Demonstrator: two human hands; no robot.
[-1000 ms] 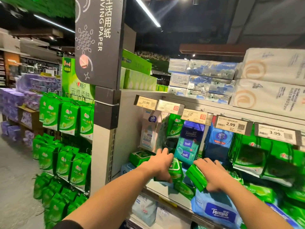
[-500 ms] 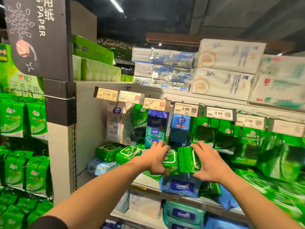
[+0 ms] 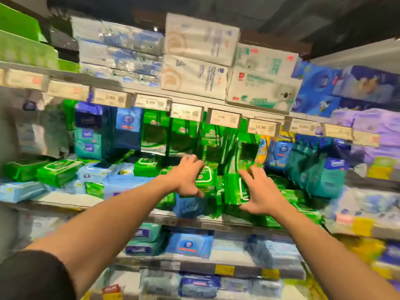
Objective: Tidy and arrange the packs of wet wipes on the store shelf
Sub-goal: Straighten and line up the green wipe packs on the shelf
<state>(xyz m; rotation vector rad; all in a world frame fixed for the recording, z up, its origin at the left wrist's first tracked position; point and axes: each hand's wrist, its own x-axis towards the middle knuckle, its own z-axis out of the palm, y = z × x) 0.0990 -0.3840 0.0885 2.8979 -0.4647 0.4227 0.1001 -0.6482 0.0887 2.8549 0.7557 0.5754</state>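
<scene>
Left hand [image 3: 187, 178], reaching in from the lower left, grips a green pack of wet wipes [image 3: 205, 178] with a white-bordered label, fingers curled over its top edge and thumb beneath. Right hand [image 3: 258, 194], reaching in from the lower right, has its fingers spread wide around a second green pack [image 3: 233, 188] standing on edge; the fingertips lie against the pack's right side, but motion blur leaves it unclear whether they actually clasp it. The two packs stand side by side, touching or nearly so, above a heap of further green packs and a crumpled blue pack [image 3: 187, 205] at the front of the middle shelf [image 3: 65, 200]. To the left on the same shelf, flat green packs [image 3: 56, 172] rest on pale blue packs [image 3: 21, 190]. Behind the hands, green hanging packs [image 3: 186, 135] and blue hanging packs [image 3: 129, 126] fill the rear of the bay. A row of price tags [image 3: 224, 118] runs along the edge of the upper shelf, which carries white paper bundles [image 3: 194, 76]. Below, a lower shelf holds a blue pack [image 3: 189, 245]. A dark sleeve [image 3: 32, 276] covers the left upper arm. The whole view is blurred.
</scene>
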